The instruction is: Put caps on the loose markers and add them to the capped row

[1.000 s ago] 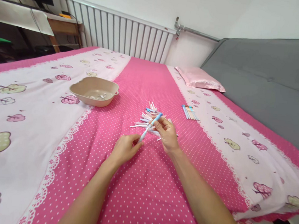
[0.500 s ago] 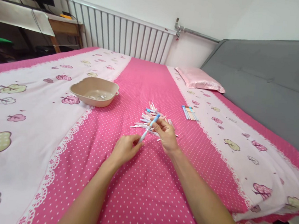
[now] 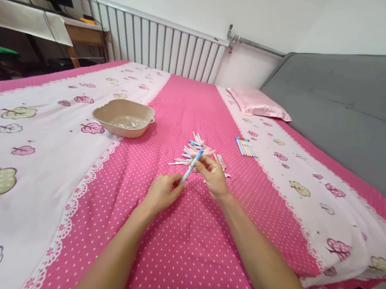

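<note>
Between my two hands a light blue pen (image 3: 191, 165) with a darker blue end is held at a slant. My left hand (image 3: 164, 191) pinches its lower end, and my right hand (image 3: 211, 174) grips it near the upper, darker end. Just beyond my hands lies a loose heap of pens and pen parts (image 3: 196, 149) in pink, white and blue, partly covered by my right hand. To the right of the heap several pens (image 3: 245, 147) lie side by side in a neat row, blue, orange and cream in colour.
A beige plastic basin (image 3: 122, 130) with some small pieces in it stands left of the heap on the pink dotted bedspread (image 3: 190, 103). A pink pillow (image 3: 257, 104) lies at the back right, by a grey padded headboard (image 3: 349, 96). A white radiator (image 3: 155, 39) lines the wall.
Both hands still hold the pen, in nearly the same place. The pen's upper end sits slightly lower and further left. The whole view has shifted a little.
</note>
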{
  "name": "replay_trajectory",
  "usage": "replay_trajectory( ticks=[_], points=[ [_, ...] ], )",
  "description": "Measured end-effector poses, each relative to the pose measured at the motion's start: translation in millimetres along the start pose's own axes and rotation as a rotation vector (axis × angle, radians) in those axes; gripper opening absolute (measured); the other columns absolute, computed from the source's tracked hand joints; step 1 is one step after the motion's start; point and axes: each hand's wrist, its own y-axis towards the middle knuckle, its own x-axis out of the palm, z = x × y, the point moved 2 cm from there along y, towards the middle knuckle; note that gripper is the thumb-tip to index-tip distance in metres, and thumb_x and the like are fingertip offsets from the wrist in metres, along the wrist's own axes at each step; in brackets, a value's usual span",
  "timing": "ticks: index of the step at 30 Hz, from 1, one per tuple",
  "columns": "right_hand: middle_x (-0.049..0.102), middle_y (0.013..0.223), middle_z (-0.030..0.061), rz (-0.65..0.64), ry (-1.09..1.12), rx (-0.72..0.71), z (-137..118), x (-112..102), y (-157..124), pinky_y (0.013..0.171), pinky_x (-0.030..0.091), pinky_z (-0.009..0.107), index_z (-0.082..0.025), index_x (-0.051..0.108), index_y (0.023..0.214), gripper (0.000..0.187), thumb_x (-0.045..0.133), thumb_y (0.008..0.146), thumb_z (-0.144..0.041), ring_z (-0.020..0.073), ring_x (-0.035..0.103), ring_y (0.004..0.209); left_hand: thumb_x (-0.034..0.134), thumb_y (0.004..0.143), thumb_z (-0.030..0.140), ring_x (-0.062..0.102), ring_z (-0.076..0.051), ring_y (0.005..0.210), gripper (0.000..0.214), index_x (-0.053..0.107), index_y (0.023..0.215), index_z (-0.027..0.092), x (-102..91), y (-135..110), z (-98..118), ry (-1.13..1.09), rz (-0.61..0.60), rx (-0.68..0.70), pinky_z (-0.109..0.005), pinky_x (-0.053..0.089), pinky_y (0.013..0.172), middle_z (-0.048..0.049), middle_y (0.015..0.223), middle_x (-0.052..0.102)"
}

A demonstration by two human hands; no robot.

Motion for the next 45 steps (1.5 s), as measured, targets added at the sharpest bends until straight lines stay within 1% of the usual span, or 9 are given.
replay_trajectory(
  ticks=[7, 14, 26, 32, 35, 39, 42, 45],
  points=[
    [0.070, 0.082, 0.0027, -0.045, -0.029, -0.016, 1.7, 0.4, -0.6, 0.066, 0.045, 0.026, -0.022, 0.067, 0.091, 0.031, 0.068, 0.068, -0.042, 0.0159, 0.062, 0.079, 0.043, 0.081, 0.029, 0.046, -0.011, 0.053, 0.021, 0.055, 0.069, 0.017, -1.1, -0.2, 1.2, -0.004, 0.008, -0.012, -0.021, 0.030, 0.053, 0.0005, 0.060, 0.055],
    [0.071, 0.084, 0.0026, -0.059, -0.039, -0.031, 0.6, 0.9, -1.1, 0.066, 0.044, 0.025, -0.022, 0.068, 0.093, 0.029, 0.067, 0.070, -0.040, 0.0146, 0.061, 0.078, 0.043, 0.082, 0.030, 0.047, -0.011, 0.054, 0.021, 0.054, 0.070, 0.018, -1.9, -0.9, 2.5, 0.000, 0.001, -0.010, -0.021, 0.030, 0.054, 0.0004, 0.060, 0.055],
    [0.070, 0.084, 0.0038, -0.119, -0.085, -0.045, 0.7, 2.8, -1.2, 0.065, 0.047, 0.026, -0.021, 0.067, 0.096, 0.034, 0.066, 0.070, -0.043, 0.0169, 0.063, 0.081, 0.043, 0.082, 0.030, 0.047, -0.011, 0.053, 0.021, 0.054, 0.070, 0.018, -2.1, -0.2, 1.7, 0.005, 0.002, -0.012, -0.021, 0.030, 0.054, 0.0008, 0.059, 0.054],
    [0.069, 0.086, 0.0026, -0.145, -0.083, -0.027, 0.4, 4.4, -1.9, 0.070, 0.048, 0.027, -0.022, 0.068, 0.088, 0.028, 0.069, 0.067, -0.040, 0.0174, 0.062, 0.085, 0.043, 0.082, 0.030, 0.047, -0.011, 0.053, 0.020, 0.055, 0.071, 0.018, -2.8, -0.5, 1.3, 0.003, 0.011, -0.007, -0.021, 0.030, 0.054, 0.0009, 0.060, 0.054],
    [0.068, 0.085, 0.0019, -0.147, -0.094, -0.026, 1.5, 4.0, -1.7, 0.071, 0.048, 0.027, -0.020, 0.067, 0.082, 0.024, 0.068, 0.068, -0.040, 0.0153, 0.061, 0.081, 0.043, 0.082, 0.030, 0.047, -0.011, 0.053, 0.020, 0.054, 0.070, 0.018, -2.6, -0.5, 0.6, 0.001, 0.012, -0.005, -0.021, 0.030, 0.053, 0.0014, 0.059, 0.054],
    [0.066, 0.077, 0.0006, -0.115, -0.111, -0.019, 3.6, 2.1, -1.3, 0.070, 0.046, 0.027, -0.019, 0.066, 0.077, 0.025, 0.070, 0.065, -0.040, 0.0137, 0.059, 0.073, 0.044, 0.082, 0.030, 0.047, -0.011, 0.053, 0.020, 0.051, 0.068, 0.018, -2.3, -0.6, 0.6, 0.001, 0.012, 0.002, -0.021, 0.029, 0.054, 0.0018, 0.059, 0.053],
    [0.066, 0.075, 0.0009, -0.104, -0.120, -0.020, 4.2, 1.0, -1.0, 0.071, 0.046, 0.027, -0.018, 0.067, 0.076, 0.026, 0.071, 0.064, -0.040, 0.0144, 0.059, 0.073, 0.044, 0.082, 0.029, 0.046, -0.010, 0.053, 0.019, 0.051, 0.068, 0.018, -2.0, -0.7, 0.8, 0.001, 0.006, -0.002, -0.021, 0.029, 0.054, 0.0017, 0.058, 0.052],
    [0.067, 0.079, 0.0017, -0.114, -0.128, -0.023, 3.5, 0.4, -0.8, 0.073, 0.046, 0.029, -0.018, 0.068, 0.079, 0.026, 0.071, 0.065, -0.040, 0.0155, 0.059, 0.077, 0.043, 0.082, 0.029, 0.046, -0.010, 0.053, 0.020, 0.051, 0.068, 0.018, -1.7, -0.3, 0.7, 0.005, 0.001, -0.004, -0.021, 0.028, 0.053, 0.0015, 0.059, 0.053]
  ],
)
